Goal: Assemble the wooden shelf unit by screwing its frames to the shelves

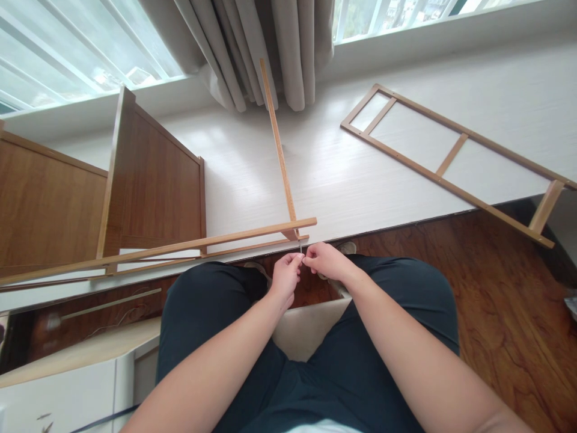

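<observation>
Bare forearms (228, 352), thin greyish shaft (300, 246), slim honey-brown wooden rail (202, 242)

Domestic room, as indicated by gathered curtains (303, 54) and windows (383, 18) beyond the right hand (329, 261), and wood-grain flooring (505, 288) to its right.

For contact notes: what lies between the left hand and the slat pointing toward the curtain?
The head view shows a thin metallic-looking rod between the left hand and the slat; contact is unclear.
</observation>
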Available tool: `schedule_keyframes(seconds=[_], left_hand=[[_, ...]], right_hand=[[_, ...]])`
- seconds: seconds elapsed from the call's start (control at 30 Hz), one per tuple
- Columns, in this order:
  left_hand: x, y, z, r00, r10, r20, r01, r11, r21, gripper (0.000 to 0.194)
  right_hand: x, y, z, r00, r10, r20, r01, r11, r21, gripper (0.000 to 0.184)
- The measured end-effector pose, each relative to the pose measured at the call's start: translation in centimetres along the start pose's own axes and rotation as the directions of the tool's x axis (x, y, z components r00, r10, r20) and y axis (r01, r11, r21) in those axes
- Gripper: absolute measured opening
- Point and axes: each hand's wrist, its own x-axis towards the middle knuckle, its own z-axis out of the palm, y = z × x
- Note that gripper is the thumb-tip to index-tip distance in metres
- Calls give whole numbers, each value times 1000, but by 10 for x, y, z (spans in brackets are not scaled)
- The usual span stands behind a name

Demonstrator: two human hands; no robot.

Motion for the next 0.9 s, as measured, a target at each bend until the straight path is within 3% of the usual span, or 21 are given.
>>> schedule_keyframes(seconds=[0.27,0.47,0.9], left_hand=[[2,-2,1,999,14,44,-14,1000,-18,38],[2,-2,0,996,-51,75,55,997,-62,39],[1,-1,1,997,-54,51,58,995,-85,34]], right_hand=[[-3,-4,-1,999,-47,-4,47,998,-29,24],[-3,-5,-2,999,-37,-2,37,998,-50,24],[-2,-6,-1,999,-43,6,43,998,-36,29]])
